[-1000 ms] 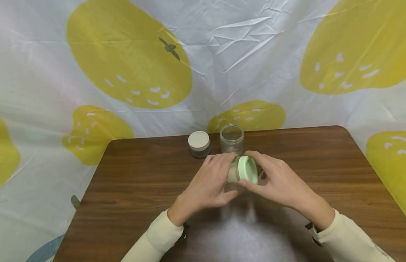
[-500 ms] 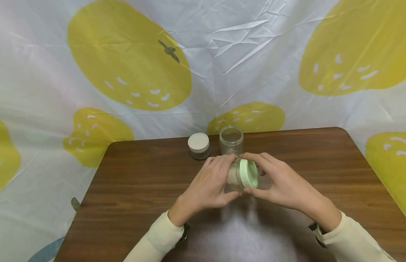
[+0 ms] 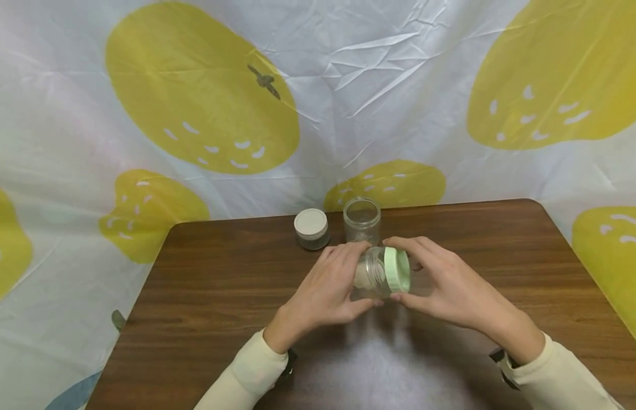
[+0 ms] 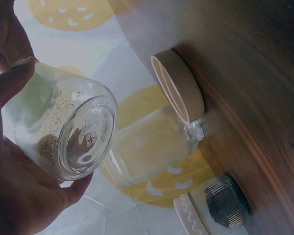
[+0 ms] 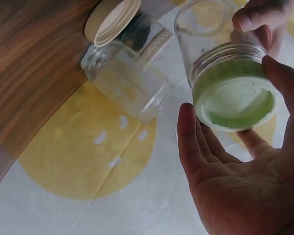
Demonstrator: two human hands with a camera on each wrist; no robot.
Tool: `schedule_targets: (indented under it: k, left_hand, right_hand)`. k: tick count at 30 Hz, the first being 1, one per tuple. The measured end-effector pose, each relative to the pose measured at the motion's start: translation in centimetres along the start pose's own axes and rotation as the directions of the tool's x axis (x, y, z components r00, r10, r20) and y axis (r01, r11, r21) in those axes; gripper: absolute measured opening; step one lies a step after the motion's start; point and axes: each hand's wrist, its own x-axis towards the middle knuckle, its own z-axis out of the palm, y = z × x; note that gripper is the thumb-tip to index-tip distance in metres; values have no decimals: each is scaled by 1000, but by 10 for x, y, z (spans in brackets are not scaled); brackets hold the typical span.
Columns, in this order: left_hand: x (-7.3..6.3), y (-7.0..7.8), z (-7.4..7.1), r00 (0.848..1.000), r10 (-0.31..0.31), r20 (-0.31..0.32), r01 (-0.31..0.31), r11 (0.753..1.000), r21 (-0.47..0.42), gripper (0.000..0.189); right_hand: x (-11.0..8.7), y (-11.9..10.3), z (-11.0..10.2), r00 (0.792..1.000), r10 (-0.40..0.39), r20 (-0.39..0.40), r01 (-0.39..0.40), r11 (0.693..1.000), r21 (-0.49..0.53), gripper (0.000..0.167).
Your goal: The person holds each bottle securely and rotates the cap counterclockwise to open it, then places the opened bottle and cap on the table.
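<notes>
A clear glass jar (image 3: pixel 369 274) lies tilted on its side in the air, its mouth to the right. My left hand (image 3: pixel 323 287) grips its body. Some brown grains show near its base in the left wrist view. My right hand (image 3: pixel 446 285) holds a light green lid (image 3: pixel 398 270) by the rim, between thumb and fingers. The jar's screw threads (image 5: pixel 225 58) are bared beside the lid. Whether the lid still touches the mouth I cannot tell.
Behind the hands stand an open clear jar (image 3: pixel 362 219) and a short white-lidded jar (image 3: pixel 312 229) with dark contents. A beige lid (image 4: pixel 179 85) rests on the wooden table (image 3: pixel 220 285), hidden in the head view. A lemon-print cloth (image 3: pixel 318 114) hangs behind.
The green lid has moved right, away from the jar's body, and the threads have come into view. My right hand has shifted right with it. The left hand stays about where it was.
</notes>
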Motion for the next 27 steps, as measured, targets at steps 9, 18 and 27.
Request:
schedule_targets:
  k: [9,18,27]
  left_hand:
    - [8,4,6,994,-86,-70,77,990,-117,98]
    - [27,23,16,937,-343,-70,275,846,-458,98]
    - [44,38,31,886,-461,-47,363,754,-547,97]
  right_hand:
    - [-5,3,-9,997,34,-68,-37,998,-47,89]
    - [-16,15,-15,952,243,-184,-253,967,-29,90]
    - [-28,29,-11,907,374,-192,-383,924,-13,92]
